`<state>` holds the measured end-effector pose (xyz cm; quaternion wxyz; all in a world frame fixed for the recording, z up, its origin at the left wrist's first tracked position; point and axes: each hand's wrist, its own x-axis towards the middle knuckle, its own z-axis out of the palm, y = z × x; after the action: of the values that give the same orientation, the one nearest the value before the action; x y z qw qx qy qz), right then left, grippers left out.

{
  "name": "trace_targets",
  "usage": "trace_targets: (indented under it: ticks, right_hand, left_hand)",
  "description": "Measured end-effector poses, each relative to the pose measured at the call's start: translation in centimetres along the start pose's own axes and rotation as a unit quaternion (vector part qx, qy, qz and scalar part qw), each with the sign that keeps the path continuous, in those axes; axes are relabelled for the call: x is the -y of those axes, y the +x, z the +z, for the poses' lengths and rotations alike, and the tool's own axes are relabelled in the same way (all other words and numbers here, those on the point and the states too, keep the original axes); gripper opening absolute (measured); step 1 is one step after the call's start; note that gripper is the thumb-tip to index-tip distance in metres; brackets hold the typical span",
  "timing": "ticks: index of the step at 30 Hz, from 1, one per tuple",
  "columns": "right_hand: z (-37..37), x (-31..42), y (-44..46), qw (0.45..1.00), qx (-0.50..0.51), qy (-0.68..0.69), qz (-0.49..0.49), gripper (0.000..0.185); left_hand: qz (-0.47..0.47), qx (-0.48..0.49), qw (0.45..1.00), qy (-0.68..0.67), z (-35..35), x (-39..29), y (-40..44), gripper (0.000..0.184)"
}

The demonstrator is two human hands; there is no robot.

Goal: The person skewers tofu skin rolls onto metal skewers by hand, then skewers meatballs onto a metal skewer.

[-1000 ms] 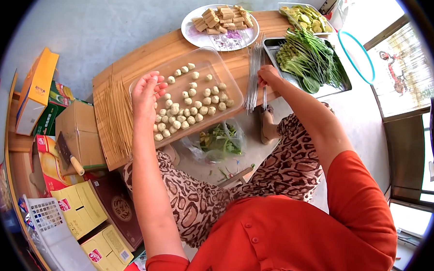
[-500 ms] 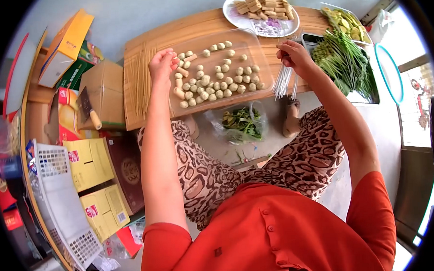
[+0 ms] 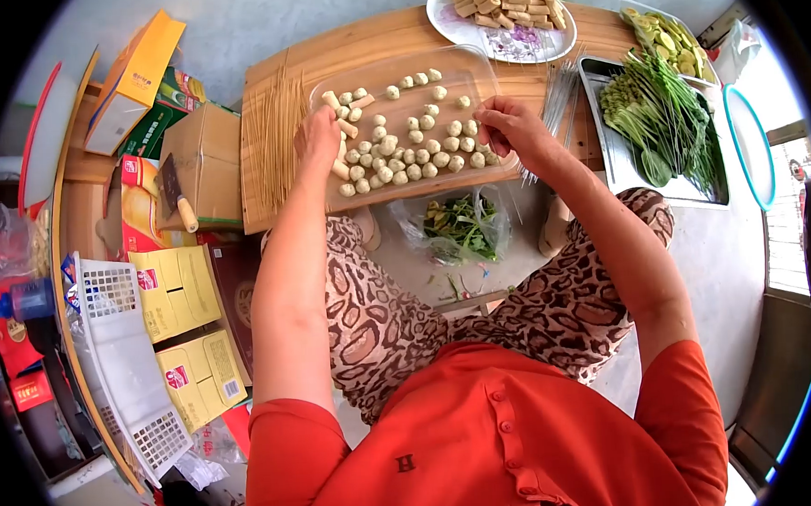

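- Wooden table [image 3: 369, 39] in a room with a grey wall; on it stands the clear tray [image 3: 466, 74], the landmark for all below.
- Nearest, well short of the tray: the person's red shirt [image 3: 449, 432], then spotted trousers [image 3: 373, 345].
- On the floor, just this side of the tray: a plastic bag [image 3: 491, 240] with green leaves.
- Inside the tray: pale balls [image 3: 389, 147], crowded along its near side and scattered toward its far side.
- At the tray's left end: short tan rolls [image 3: 349, 127] and the left hand [image 3: 317, 137], fingers bent narrow; whether they hold anything I cannot tell.
- At its right edge: the right hand [image 3: 509, 126], thumb and forefinger drawn together; I cannot tell if something thin is between them.
- Left of the tray: thin wooden sticks [image 3: 269, 141].
- Right of it: metal skewers [image 3: 557, 93], then a metal pan [image 3: 592, 73] of greens [image 3: 653, 120].
- Beyond its far right corner: an oval plate [image 3: 445, 16] piled with more tan rolls.
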<state>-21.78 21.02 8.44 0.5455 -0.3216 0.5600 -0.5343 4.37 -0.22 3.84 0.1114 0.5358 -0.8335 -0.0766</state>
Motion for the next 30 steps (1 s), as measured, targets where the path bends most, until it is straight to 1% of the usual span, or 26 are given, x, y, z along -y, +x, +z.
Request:
trace_targets:
  ticks: [1, 3, 4, 5, 7, 8, 11, 13, 15, 16, 18, 19, 21, 22, 24, 25, 26, 27, 28, 29, 30]
  right_hand:
    - [0.2, 0.3, -0.2, 1.000, 0.011, 0.005, 0.003, 0.012]
    - [0.8, 0.6, -0.5, 1.000, 0.020, 0.007, 0.009, 0.012]
    - [1.0, 0.6, -0.6, 1.000, 0.029, 0.008, 0.005, 0.012]
    - [1.2, 0.6, -0.7, 0.999, 0.038, 0.009, 0.002, 0.011]
    - [1.5, 0.7, -0.7, 0.999, 0.039, -0.006, 0.006, 0.011]
    - [1.5, 0.8, -0.8, 0.999, 0.040, -0.020, 0.013, 0.011]
    - [1.7, 1.1, -0.9, 0.999, 0.036, -0.015, 0.023, 0.011]
    - [1.8, 1.2, -0.8, 0.999, 0.037, -0.017, 0.020, 0.011]
    - [1.9, 1.3, -0.7, 0.998, 0.035, -0.041, 0.019, 0.012]
    - [2.0, 1.3, -0.6, 0.998, 0.039, -0.044, 0.020, 0.012]
    - [2.1, 0.7, -0.3, 0.998, 0.040, -0.040, 0.012, 0.012]
    - [2.2, 0.7, -0.2, 0.998, 0.043, -0.034, 0.004, 0.011]
    - [2.4, 0.8, -0.2, 0.998, 0.040, -0.039, 0.005, 0.012]
    - [2.5, 0.8, -0.2, 0.998, 0.041, -0.045, 0.004, 0.011]
    - [2.6, 0.7, -0.3, 0.998, 0.045, -0.048, 0.002, 0.011]
    - [2.7, 0.7, -0.3, 0.998, 0.044, -0.050, 0.004, 0.011]
    - [2.8, 0.7, -0.3, 0.998, 0.043, -0.051, 0.005, 0.011]
    - [2.8, 0.7, -0.3, 0.998, 0.046, -0.049, 0.002, 0.011]
    - [2.9, 0.6, -0.3, 0.997, 0.045, -0.055, 0.001, 0.012]
    - [2.9, 0.7, -0.4, 0.997, 0.044, -0.061, -0.001, 0.012]
    - [3.0, 0.9, -0.6, 0.997, 0.046, -0.060, -0.005, 0.012]
  left_hand:
    - [0.002, 0.000, 1.000, 0.000, 0.4, 0.0, 0.2, 0.014]
    - [0.105, -0.031, 0.993, -0.054, 1.1, 0.0, 0.6, 0.016]
    - [0.110, 0.024, 0.993, -0.046, 1.4, -0.1, 1.0, 0.023]
    - [0.112, 0.023, 0.992, -0.046, 1.7, -0.1, 1.4, 0.023]
    - [0.104, 0.059, 0.993, -0.006, 2.0, -0.4, 2.2, 0.024]
    - [0.096, 0.090, 0.991, -0.010, 1.7, -0.9, 2.7, 0.027]
    - [0.110, 0.085, 0.990, -0.018, 3.5, -1.0, 4.2, 0.030]
    - [0.104, 0.103, 0.989, -0.028, 4.2, -1.6, 4.7, 0.031]
    - [0.042, 0.102, 0.994, -0.010, 3.5, -3.3, 4.3, 0.026]
    - [0.043, 0.102, 0.994, -0.012, 3.5, -3.6, 4.4, 0.026]
    - [0.004, 0.146, 0.989, 0.012, 3.6, -4.0, 4.6, 0.022]
    - [0.005, 0.146, 0.989, 0.010, 3.9, -4.0, 4.5, 0.022]
    - [0.027, 0.066, 0.997, 0.021, 4.6, -3.7, 4.1, 0.024]
    - [0.027, 0.067, 0.997, 0.021, 4.8, -3.6, 4.4, 0.024]
    - [-0.028, 0.103, 0.993, -0.044, 4.6, -3.2, 5.3, 0.028]
    - [-0.028, 0.102, 0.994, -0.041, 4.5, -2.8, 6.0, 0.028]
    - [-0.080, 0.138, 0.968, -0.194, 4.3, -2.4, 6.7, 0.027]
    - [-0.128, 0.168, 0.916, -0.342, 4.0, -1.9, 7.1, 0.028]
    - [-0.156, 0.193, 0.834, -0.492, 1.5, -3.0, 6.0, 0.017]
    - [-0.155, 0.189, 0.837, -0.490, 0.3, -3.2, 5.5, 0.017]
    - [-0.156, 0.200, 0.780, -0.572, -0.9, -3.5, 5.0, 0.017]
